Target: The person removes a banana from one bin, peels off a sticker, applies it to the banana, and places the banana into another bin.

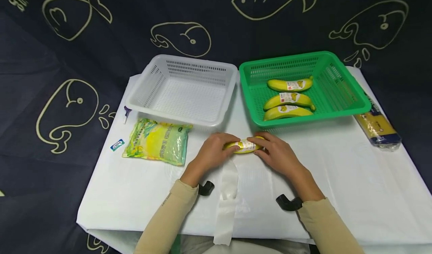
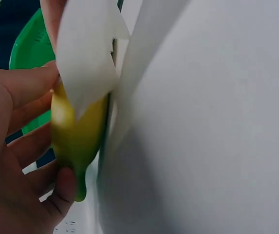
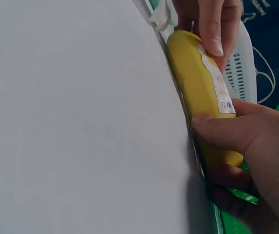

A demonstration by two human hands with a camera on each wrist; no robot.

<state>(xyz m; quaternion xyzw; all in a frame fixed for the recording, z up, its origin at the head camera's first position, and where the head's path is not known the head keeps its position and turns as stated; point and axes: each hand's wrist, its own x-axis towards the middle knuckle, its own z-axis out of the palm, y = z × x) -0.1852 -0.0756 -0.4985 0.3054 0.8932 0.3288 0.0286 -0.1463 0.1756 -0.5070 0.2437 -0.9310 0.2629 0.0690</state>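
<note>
A yellow banana (image 1: pixel 245 146) with a white label lies across the table just in front of the green basket (image 1: pixel 249 93). My left hand (image 1: pixel 216 149) grips its left end, fingers and thumb curled round it, as the left wrist view shows at the green-tipped stem end of the banana (image 2: pixel 78 131). At the other end my right hand (image 1: pixel 278 153) holds it between thumb and fingers. The right wrist view shows the label (image 3: pixel 222 92) on the banana's side. A white paper strip (image 1: pixel 227 201) runs from near the left hand to the table's front edge.
Three labelled bananas (image 1: pixel 289 100) lie in the green basket. Left of it stands a white basket (image 1: pixel 229 85). A yellow-green bag (image 1: pixel 158 141), a small packet (image 1: pixel 117 145) and a purple-wrapped lollipop (image 1: pixel 126 113) lie at left. At far right is a gold-and-blue package (image 1: pixel 378 128).
</note>
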